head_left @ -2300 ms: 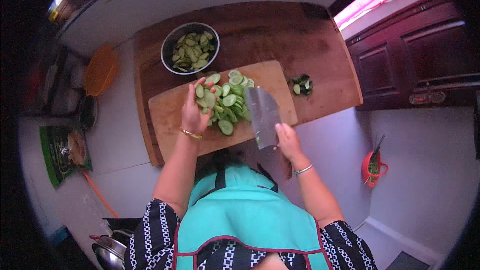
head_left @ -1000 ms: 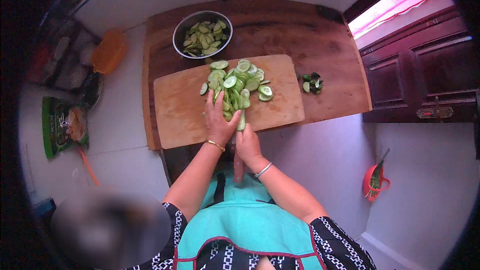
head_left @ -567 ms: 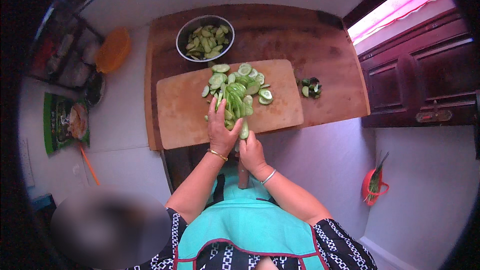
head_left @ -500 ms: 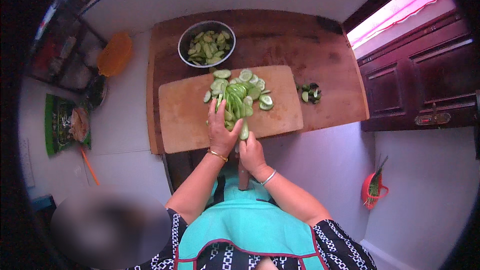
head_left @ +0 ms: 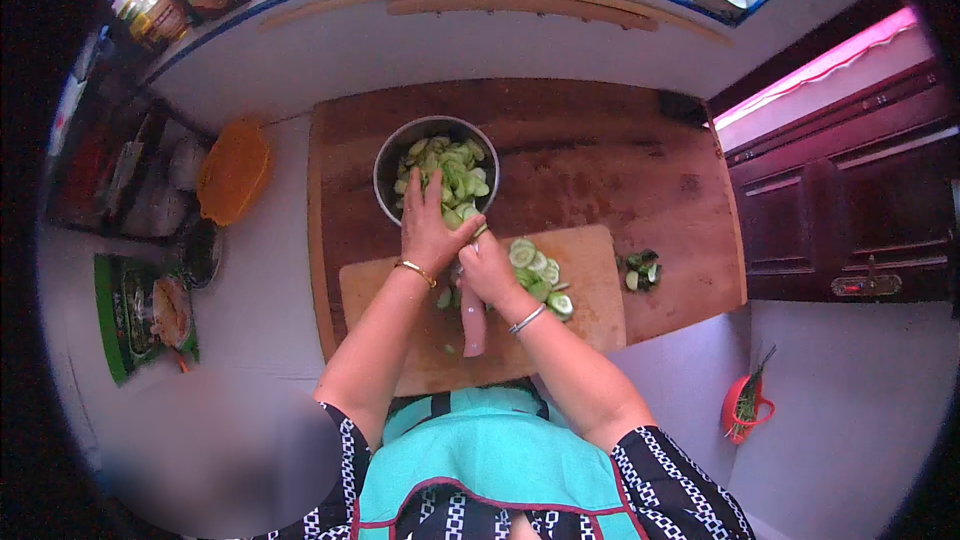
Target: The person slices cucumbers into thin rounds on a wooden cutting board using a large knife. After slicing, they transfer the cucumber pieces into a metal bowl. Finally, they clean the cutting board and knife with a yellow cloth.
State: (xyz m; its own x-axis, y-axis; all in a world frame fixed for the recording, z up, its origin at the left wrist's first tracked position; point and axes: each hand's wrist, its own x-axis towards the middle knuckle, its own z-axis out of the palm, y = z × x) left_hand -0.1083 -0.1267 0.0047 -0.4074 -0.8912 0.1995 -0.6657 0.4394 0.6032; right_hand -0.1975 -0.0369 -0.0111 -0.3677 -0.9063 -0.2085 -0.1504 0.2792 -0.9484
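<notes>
Reaching away from our body, both hands have shifted within the last second from over the pale wooden cutting board (head_left: 596, 315) to the near rim of the round, silver-rimmed metal bowl (head_left: 376, 180), and most of the heaped green slices have left the board with them, so we judge that little of this batch remains to be moved. Leftmost, our left hand (head_left: 430, 236) slants over the bowl's near edge, palm down, fingers straight and slightly parted, thumb stretched rightward; it lies against the loose green cucumber slices (head_left: 458, 178) at the bowl's mouth without closing around any. Just right of it, nearer us than the bowl, our right hand (head_left: 486, 270) is curled firmly about the knife with a smooth pinkish-brown handle (head_left: 473, 328), whose end points back toward us; its blade is hidden, so we cannot tell how many slices ride on it. Further right, on the bowl's near side, a smaller cluster of pale-green slices (head_left: 540, 282) stays on the board. Rightmost from the bowl, dark green trimmings (head_left: 642, 271) sit on the reddish-brown wooden table (head_left: 590, 165).
</notes>
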